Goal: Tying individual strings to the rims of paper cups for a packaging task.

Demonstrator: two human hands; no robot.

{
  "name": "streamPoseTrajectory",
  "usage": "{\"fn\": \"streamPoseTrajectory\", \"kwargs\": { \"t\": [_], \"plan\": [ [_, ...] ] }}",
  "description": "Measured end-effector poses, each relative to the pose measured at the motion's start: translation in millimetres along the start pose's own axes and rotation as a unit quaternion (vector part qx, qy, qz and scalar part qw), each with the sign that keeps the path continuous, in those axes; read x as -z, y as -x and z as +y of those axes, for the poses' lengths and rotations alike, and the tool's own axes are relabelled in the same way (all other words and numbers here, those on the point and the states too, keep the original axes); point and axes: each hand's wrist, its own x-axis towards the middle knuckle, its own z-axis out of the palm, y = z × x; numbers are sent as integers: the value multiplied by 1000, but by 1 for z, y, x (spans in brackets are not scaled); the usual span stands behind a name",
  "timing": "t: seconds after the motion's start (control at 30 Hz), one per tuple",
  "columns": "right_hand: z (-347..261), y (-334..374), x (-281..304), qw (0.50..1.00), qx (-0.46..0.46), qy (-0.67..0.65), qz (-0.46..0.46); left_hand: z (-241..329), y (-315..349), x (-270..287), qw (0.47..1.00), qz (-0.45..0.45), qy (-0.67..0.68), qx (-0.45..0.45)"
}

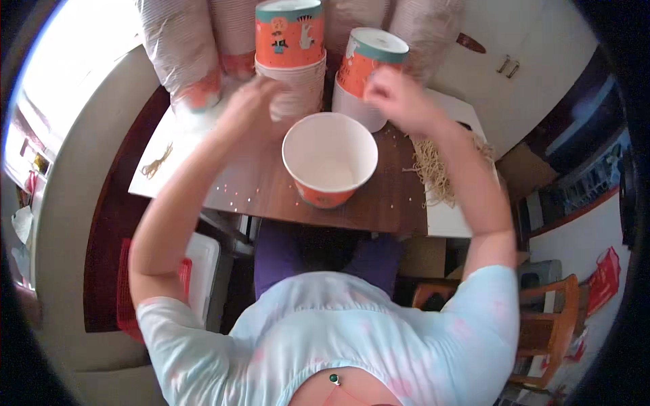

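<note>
A white-lined orange paper tub [322,197] stands upright near the front of the brown table, its mouth toward me and nothing visible inside. My left hand [254,103] is raised beyond it on the left, beside a tall stack of tubs [298,84]; motion smears its fingers. Over to the right, my right hand [401,99] is in front of a shorter stack topped by an upside-down orange tub [359,71]. Its fingers are curled together, and what they hold, if anything, cannot be made out. Neither hand touches the near tub.
A heap of tan strings [435,169] lies under my right forearm, and a small bundle of strings [157,161] lies on the left. Plastic-wrapped tub stacks [179,51] line the back. Tiny light specks dot the table. A red basket [126,291] stands below left, a wooden chair [552,328] at right.
</note>
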Motion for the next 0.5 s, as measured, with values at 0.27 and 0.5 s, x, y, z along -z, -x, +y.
{"fn": "streamPoseTrajectory", "kwargs": {
  "t": [0.27, 0.5],
  "plan": [
    [-55, 105, -55, 970, -173, -108, 133, 35, -43, -97, 942, -102, 188, -258],
    [-30, 81, -80, 973, -206, -77, 64, 22, -24, -63, 946, -245, 211, -9]
  ]
}}
